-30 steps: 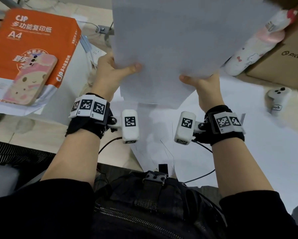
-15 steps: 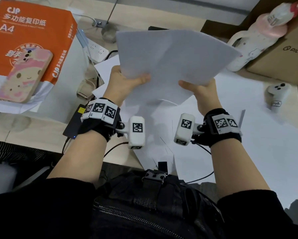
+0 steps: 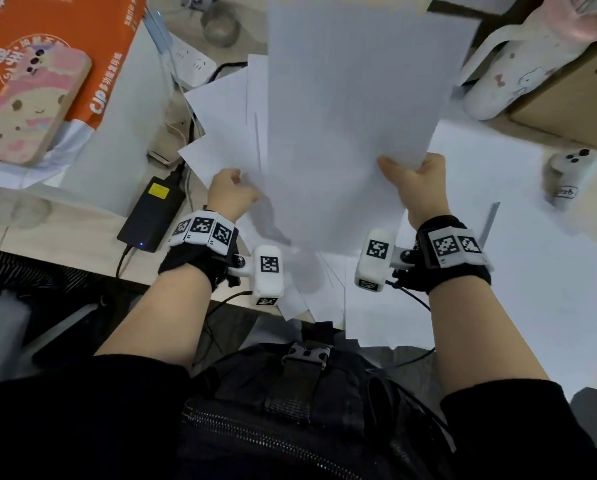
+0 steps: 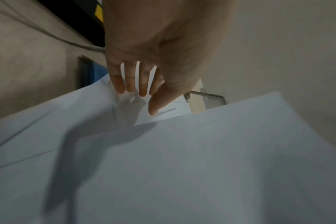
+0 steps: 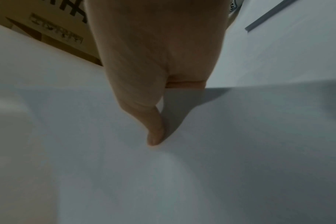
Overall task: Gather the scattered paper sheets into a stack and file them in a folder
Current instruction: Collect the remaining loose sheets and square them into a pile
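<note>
I see a pale wooden bench point(image 3: 65, 233) strewn with loose sheets point(image 3: 518, 258). My right hand point(image 3: 416, 188) pinches the paper stack point(image 3: 352, 116) above the bench's middle, its long axis running away from me. My left hand point(image 3: 228, 192) hangs relaxed, fingers apart, just beside its left edge.

The right hand point(image 5: 153, 50) pinches the edge of a white paper stack point(image 5: 182, 174), its thumb point(image 5: 154, 133) pressed flat on top, with more white paper point(image 5: 278, 53) lying behind it and a brown box point(image 5: 48, 25) with black print at the top left.
</note>
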Available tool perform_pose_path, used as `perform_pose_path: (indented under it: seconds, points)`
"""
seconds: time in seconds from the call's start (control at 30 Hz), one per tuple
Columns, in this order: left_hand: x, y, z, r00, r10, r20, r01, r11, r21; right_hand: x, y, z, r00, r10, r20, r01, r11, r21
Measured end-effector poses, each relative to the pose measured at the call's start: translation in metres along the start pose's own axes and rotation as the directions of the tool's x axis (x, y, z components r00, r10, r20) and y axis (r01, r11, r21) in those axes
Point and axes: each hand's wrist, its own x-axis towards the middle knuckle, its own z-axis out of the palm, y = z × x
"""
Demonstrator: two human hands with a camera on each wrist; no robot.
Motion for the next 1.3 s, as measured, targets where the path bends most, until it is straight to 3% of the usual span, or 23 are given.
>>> perform_pose_path:
  seconds: [0.27, 0.33, 0.43, 0.6, 0.83, 1.0, 1.2, 1.3]
  points:
    - [0.003, -0.009, 0.033, 0.997, -0.069, 0.036, 0.07, 0.997, -0.042, 0.001, 0.057, -0.009, 0.962, 0.233, -0.143, -0.258, 0.946, -0.197]
    - [0.006, -0.007, 0.04, 0.996, -0.075, -0.043, 0.074, 0.997, -0.028, 0.003, 0.063, -0.012, 0.955, 0.259, -0.144, -0.286, 0.932, -0.222]
    - [0.009, 0.0, 0.049, 0.983, -0.058, -0.175, 0.087, 0.983, 0.164, 0.008, 0.07, -0.014, 0.947, 0.281, -0.156, -0.312, 0.921, -0.235]
    - [0.02, 0.01, 0.059, 0.969, -0.038, -0.243, 0.111, 0.948, 0.297, 0.017, 0.076, -0.011, 0.934, 0.325, -0.149, -0.354, 0.901, -0.252]
    - [0.038, 0.02, 0.056, 0.966, -0.061, -0.252, 0.115, 0.972, 0.205, 0.028, 0.084, -0.007, 0.91, 0.378, -0.168, -0.412, 0.87, -0.272]
    - [0.039, 0.024, 0.059, 0.981, 0.022, -0.195, -0.051, 0.987, -0.15, 0.036, 0.085, -0.004, 0.899, 0.408, -0.162, -0.437, 0.863, -0.254]
    - [0.039, 0.027, 0.052, 0.994, 0.07, -0.087, -0.076, 0.995, -0.069, 0.042, 0.088, -0.004, 0.889, 0.433, -0.151, -0.458, 0.853, -0.25]
    - [0.034, 0.023, 0.043, 0.984, 0.062, -0.167, -0.083, 0.989, -0.123, 0.045, 0.091, -0.005, 0.872, 0.452, -0.188, -0.487, 0.84, -0.24]
